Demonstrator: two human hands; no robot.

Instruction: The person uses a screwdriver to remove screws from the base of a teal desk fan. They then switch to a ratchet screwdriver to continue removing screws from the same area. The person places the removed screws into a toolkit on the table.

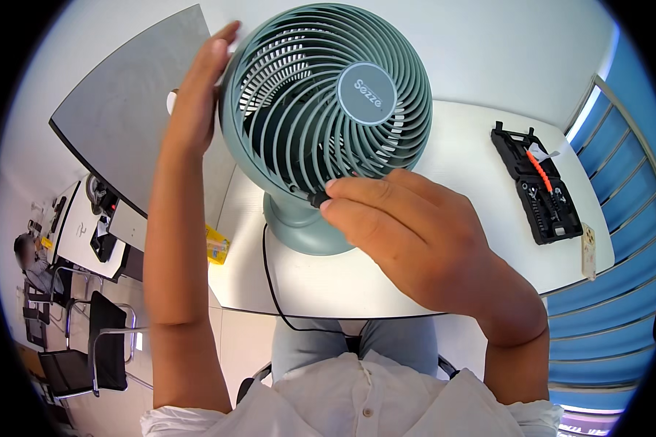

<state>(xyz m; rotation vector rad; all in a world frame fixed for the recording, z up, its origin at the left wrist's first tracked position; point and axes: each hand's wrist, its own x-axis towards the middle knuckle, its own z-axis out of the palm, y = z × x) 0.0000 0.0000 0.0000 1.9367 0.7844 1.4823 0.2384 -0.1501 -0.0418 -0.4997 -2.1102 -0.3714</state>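
Note:
A green desk fan with a round spiral grille stands on the white table, tilted so its grille faces up toward me. Flat along the left side of its housing lies my left hand, fingers stretched out. At the grille's lower edge, my right hand pinches a small black tool between thumb and fingers. Its end meets the rim of the fan; the rest is hidden by my fingers, so its exact kind does not show. A black cord runs from the fan's base over the table edge toward my lap.
An opened black tool case with sockets and an orange flexible shaft lies at the right. Near it is a small pale card-like object. A yellow box sits left of the fan; a grey panel stands beyond my left arm.

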